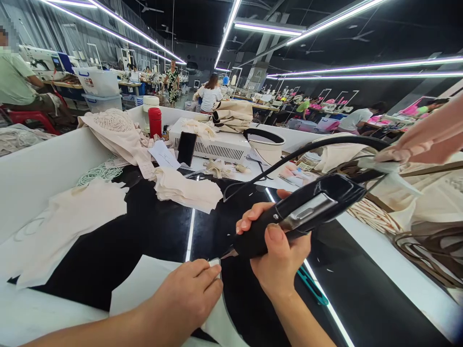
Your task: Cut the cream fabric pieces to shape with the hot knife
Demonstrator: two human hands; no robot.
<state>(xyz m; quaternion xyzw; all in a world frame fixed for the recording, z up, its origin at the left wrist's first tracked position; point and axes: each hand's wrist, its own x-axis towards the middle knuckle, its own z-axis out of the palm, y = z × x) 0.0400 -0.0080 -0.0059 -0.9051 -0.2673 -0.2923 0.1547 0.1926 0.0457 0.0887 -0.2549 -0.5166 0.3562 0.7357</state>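
A black corded power tool (307, 212) with a silver switch panel is gripped in my right hand (278, 250), fingers and thumb wrapped round its body. Its thin metal tip points down and left, close to the edge of a white fabric piece (139, 277). My left hand (195, 289) presses fingers and thumb together on that edge, beside the tip. The fabric lies on the glossy black tabletop (166, 236) and runs beneath my left forearm. Under my right wrist lies a teal tool (313, 285).
Cream fabric stacks (188, 188) and loose pieces (79, 207) lie ahead and left. A phone (186, 148), red bottle (155, 121) and white machine (213, 144) stand behind. Another person's hand (408, 144) holds pale material at right. The black cord (325, 140) arches above the table.
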